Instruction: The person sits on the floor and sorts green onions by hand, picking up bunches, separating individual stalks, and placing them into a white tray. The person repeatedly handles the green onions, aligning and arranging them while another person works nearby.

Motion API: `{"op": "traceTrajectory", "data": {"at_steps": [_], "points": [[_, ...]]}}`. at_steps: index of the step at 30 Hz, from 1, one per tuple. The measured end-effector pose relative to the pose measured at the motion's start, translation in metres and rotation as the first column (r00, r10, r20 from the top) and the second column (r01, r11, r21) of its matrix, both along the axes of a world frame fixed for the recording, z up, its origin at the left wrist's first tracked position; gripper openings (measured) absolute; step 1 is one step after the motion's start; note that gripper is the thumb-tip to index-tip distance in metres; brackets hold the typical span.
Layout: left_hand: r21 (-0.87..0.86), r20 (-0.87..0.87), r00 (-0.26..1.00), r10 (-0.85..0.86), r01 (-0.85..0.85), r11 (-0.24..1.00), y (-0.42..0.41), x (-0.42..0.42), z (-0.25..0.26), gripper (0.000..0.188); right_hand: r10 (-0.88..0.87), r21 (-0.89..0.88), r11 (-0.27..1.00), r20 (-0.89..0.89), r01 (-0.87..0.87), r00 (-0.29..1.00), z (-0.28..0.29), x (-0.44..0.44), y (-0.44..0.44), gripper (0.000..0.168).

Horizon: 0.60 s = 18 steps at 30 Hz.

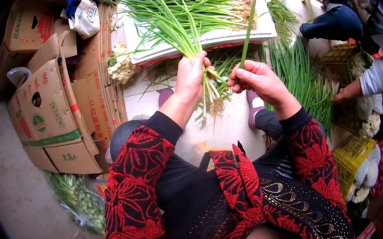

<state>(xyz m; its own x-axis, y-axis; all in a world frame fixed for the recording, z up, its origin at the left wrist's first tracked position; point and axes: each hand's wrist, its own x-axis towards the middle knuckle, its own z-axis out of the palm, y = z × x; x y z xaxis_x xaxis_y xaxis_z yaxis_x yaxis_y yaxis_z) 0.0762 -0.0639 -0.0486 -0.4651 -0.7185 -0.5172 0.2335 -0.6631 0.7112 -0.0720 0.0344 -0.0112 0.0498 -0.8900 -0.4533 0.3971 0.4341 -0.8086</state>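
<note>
My left hand grips a small bunch of green onions. Their green leaves point up and away, and the white stems and stringy roots hang below my fist. Between the finger and thumb of my right hand is a single long green onion leaf, held nearly upright. A bent green strip spans the gap between both hands; whether it joins that leaf is hidden by my fingers. Just beyond stands a white foam box filled with green onions, roots to the right. Loose trimmings lie on the floor below it.
Flattened cardboard, an apple carton and a cauliflower are at left. A bagged green vegetable lies behind them. To the right, another person's hand touches a large green onion pile, near yellow crates of cauliflower.
</note>
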Motion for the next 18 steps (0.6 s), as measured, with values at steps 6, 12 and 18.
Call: {"op": "traceTrajectory", "data": {"at_steps": [6,12,18], "points": [[-0.057,0.006,0.978,0.211,-0.21,0.976,-0.033,0.007,0.011,0.013,0.427,0.253,0.895,-0.238,-0.369,0.873,-0.007,-0.003,0.011,0.018],[-0.062,-0.109,0.946,0.307,-0.314,0.947,-0.055,0.008,0.024,0.014,0.863,0.551,0.406,-0.494,-0.729,0.108,-0.041,0.016,0.033,0.027],[-0.124,-0.108,0.961,0.255,-0.268,0.955,-0.044,0.004,0.021,0.016,0.383,0.185,0.924,-0.442,-0.335,0.811,0.003,0.025,0.005,0.033]]}}
